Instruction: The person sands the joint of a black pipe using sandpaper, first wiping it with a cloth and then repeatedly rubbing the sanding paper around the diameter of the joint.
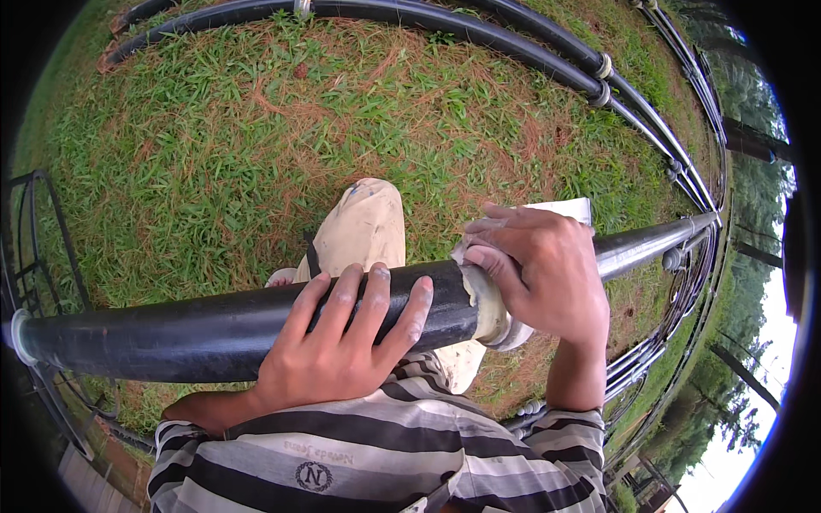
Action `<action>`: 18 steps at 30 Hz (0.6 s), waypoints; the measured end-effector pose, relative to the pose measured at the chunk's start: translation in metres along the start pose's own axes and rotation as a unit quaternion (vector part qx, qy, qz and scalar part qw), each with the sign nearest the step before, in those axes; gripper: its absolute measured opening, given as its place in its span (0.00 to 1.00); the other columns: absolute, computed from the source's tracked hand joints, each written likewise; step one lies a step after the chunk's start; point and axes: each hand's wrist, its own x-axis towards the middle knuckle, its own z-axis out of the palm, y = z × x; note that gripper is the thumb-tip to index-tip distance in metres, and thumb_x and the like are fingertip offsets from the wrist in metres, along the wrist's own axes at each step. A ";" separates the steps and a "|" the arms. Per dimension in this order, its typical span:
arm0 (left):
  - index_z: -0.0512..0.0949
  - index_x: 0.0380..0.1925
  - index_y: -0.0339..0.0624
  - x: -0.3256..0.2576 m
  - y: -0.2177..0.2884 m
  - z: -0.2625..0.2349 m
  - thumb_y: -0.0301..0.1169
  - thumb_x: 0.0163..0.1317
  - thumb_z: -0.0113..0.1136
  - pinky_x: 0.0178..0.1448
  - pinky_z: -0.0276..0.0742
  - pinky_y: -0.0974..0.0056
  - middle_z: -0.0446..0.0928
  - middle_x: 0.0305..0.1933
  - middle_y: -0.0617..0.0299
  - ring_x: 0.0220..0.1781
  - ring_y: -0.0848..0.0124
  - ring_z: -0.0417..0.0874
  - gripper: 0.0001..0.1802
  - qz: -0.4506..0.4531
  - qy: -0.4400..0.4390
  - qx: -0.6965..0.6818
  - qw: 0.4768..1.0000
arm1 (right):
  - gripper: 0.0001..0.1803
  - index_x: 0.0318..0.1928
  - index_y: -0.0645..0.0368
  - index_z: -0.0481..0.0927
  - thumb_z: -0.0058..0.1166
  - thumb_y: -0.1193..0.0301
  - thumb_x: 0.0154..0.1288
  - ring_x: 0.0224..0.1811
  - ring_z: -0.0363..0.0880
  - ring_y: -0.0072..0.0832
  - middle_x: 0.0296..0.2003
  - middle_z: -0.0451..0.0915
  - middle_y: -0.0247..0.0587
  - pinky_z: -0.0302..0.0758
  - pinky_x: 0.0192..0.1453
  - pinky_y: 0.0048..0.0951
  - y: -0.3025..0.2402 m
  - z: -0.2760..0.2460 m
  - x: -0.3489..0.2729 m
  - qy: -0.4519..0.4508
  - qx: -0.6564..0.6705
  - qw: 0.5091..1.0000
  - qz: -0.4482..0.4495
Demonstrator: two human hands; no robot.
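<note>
A long black pole [171, 329] runs across in front of my body, over my legs. My left hand [338, 338] lies on top of it with fingers spread, pale dust on the fingertips. To its right, a band of cream-coloured paste [487, 308] with an uneven edge rings the pole, above a pale collar [515, 335]. My right hand [547, 274] is curled over this band, its fingers smeared with grey-white residue. A flat whitish piece [571, 208] with a straight edge sticks out behind the knuckles, apparently held in this hand; its kind cannot be made out.
More black poles [393, 12] with light collars lie on the grass [214, 162] ahead. Several others [684, 308] run along the right. A black metal frame [43, 231] stands at the left, near the pole's pale end ring [23, 336]. My knee [363, 222] is under the pole.
</note>
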 end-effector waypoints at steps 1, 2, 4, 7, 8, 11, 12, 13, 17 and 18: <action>0.82 0.66 0.56 0.001 0.000 -0.001 0.35 0.68 0.60 0.61 0.85 0.49 0.83 0.55 0.52 0.55 0.57 0.87 0.25 0.005 0.004 0.003 1.000 | 0.12 0.43 0.60 0.92 0.62 0.67 0.67 0.61 0.87 0.48 0.48 0.92 0.42 0.79 0.68 0.56 -0.003 0.000 -0.004 0.007 -0.001 1.000 0.001; 0.82 0.66 0.56 0.000 0.000 -0.002 0.34 0.67 0.60 0.61 0.85 0.49 0.83 0.55 0.52 0.55 0.56 0.87 0.25 0.007 0.002 0.006 1.000 | 0.12 0.42 0.60 0.92 0.62 0.67 0.67 0.61 0.88 0.49 0.47 0.92 0.42 0.79 0.68 0.56 -0.009 0.002 -0.014 0.075 -0.043 0.996 -0.033; 0.82 0.65 0.55 -0.002 -0.001 0.000 0.34 0.67 0.61 0.60 0.85 0.49 0.83 0.55 0.51 0.54 0.56 0.87 0.25 0.014 0.004 0.007 1.000 | 0.12 0.43 0.60 0.93 0.62 0.67 0.67 0.62 0.87 0.50 0.48 0.92 0.42 0.77 0.70 0.56 -0.024 -0.003 -0.040 0.123 -0.078 0.988 -0.052; 0.82 0.65 0.54 0.003 -0.001 0.002 0.34 0.67 0.61 0.60 0.85 0.49 0.83 0.55 0.51 0.54 0.56 0.87 0.25 0.033 0.016 0.018 0.999 | 0.12 0.45 0.59 0.93 0.62 0.67 0.68 0.67 0.84 0.49 0.52 0.91 0.43 0.75 0.72 0.55 -0.028 0.005 -0.068 0.161 -0.114 0.980 -0.011; 0.82 0.65 0.53 0.002 -0.001 0.002 0.35 0.68 0.61 0.60 0.85 0.49 0.83 0.56 0.51 0.54 0.56 0.87 0.25 0.035 0.011 0.020 0.999 | 0.12 0.45 0.59 0.93 0.62 0.67 0.68 0.67 0.84 0.49 0.52 0.91 0.43 0.75 0.72 0.55 -0.026 0.013 -0.064 0.159 -0.114 0.981 -0.009; 0.82 0.65 0.52 -0.001 -0.001 0.001 0.35 0.69 0.60 0.61 0.85 0.49 0.83 0.56 0.50 0.54 0.55 0.88 0.24 0.032 0.009 0.018 0.999 | 0.12 0.46 0.57 0.91 0.64 0.65 0.68 0.67 0.83 0.45 0.55 0.90 0.38 0.75 0.72 0.54 -0.024 0.030 -0.034 0.204 -0.158 0.966 -0.001; 0.81 0.66 0.51 -0.002 -0.003 0.001 0.36 0.71 0.56 0.61 0.84 0.51 0.84 0.55 0.52 0.54 0.58 0.87 0.24 0.031 0.014 0.030 0.999 | 0.12 0.47 0.56 0.91 0.65 0.66 0.67 0.68 0.83 0.46 0.56 0.89 0.38 0.74 0.72 0.55 -0.024 0.031 -0.031 0.194 -0.152 0.969 0.006; 0.80 0.67 0.50 -0.004 -0.002 0.000 0.37 0.73 0.53 0.62 0.83 0.53 0.85 0.54 0.54 0.54 0.61 0.87 0.24 0.032 0.020 0.041 0.998 | 0.13 0.47 0.56 0.91 0.66 0.66 0.66 0.68 0.82 0.47 0.57 0.89 0.38 0.73 0.73 0.56 -0.026 0.030 -0.030 0.183 -0.146 0.972 0.013; 0.84 0.62 0.51 -0.005 -0.003 0.005 0.35 0.71 0.59 0.61 0.85 0.50 0.84 0.55 0.50 0.55 0.56 0.88 0.21 0.034 0.050 0.022 0.998 | 0.14 0.49 0.56 0.92 0.66 0.66 0.67 0.71 0.79 0.50 0.59 0.88 0.38 0.71 0.74 0.59 -0.054 0.024 -0.071 0.195 -0.221 0.954 0.048; 0.84 0.62 0.51 -0.003 -0.003 0.004 0.35 0.72 0.58 0.61 0.85 0.50 0.85 0.55 0.50 0.55 0.57 0.88 0.21 0.044 0.052 0.020 0.997 | 0.13 0.49 0.56 0.92 0.65 0.66 0.67 0.71 0.79 0.49 0.58 0.89 0.38 0.70 0.75 0.59 -0.050 0.027 -0.068 0.208 -0.215 0.953 0.048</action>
